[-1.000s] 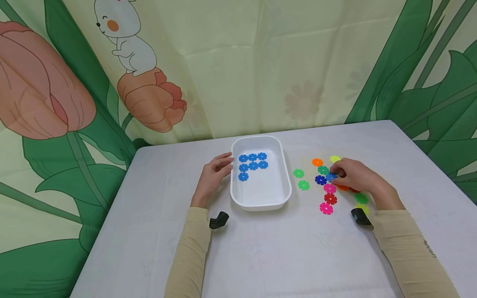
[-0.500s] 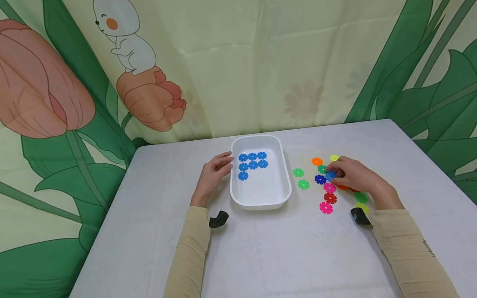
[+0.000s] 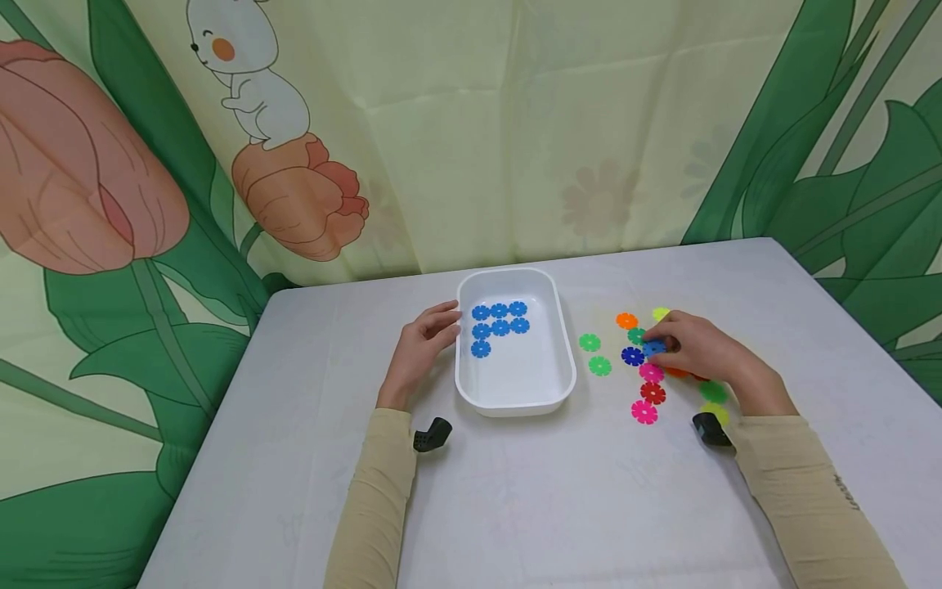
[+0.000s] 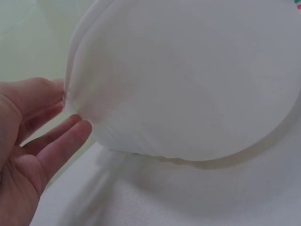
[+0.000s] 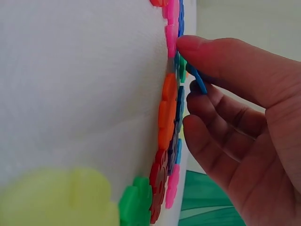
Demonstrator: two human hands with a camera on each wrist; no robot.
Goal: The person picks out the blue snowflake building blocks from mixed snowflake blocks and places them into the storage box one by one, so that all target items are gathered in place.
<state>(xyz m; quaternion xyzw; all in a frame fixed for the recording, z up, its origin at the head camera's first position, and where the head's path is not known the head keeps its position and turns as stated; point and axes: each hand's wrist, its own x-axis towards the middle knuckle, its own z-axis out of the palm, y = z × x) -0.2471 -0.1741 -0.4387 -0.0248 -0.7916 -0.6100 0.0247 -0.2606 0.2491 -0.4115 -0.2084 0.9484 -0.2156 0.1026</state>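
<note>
A white rectangular tray [image 3: 515, 406] stands mid-table with several blue flower-shaped discs [image 3: 500, 328] laid flat in rows at its upper left. Outside its left edge, my left hand [image 3: 417, 352] rests its fingertips against the wall, seen closely on the tray [image 4: 188, 94] in the left wrist view. My right hand [image 3: 706, 348] is over a spread of coloured flower discs and pinches a blue flower disc [image 3: 653, 348] between thumb and fingers. In the right wrist view that blue disc [image 5: 199, 81] is tilted, seen edge-on, beside other discs lying on the table.
Two light-green discs [image 3: 594, 353] lie between tray and spread. Pink discs [image 3: 644, 411], a red disc [image 3: 652, 393], a dark-blue disc [image 3: 633, 356] and an orange disc [image 3: 627, 321] lie near the right hand. A patterned curtain [image 3: 471, 147] hangs behind the white-covered table [image 3: 515, 507].
My right fingers have shifted slightly left over the blue disc. The left hand and the tray stay where they were.
</note>
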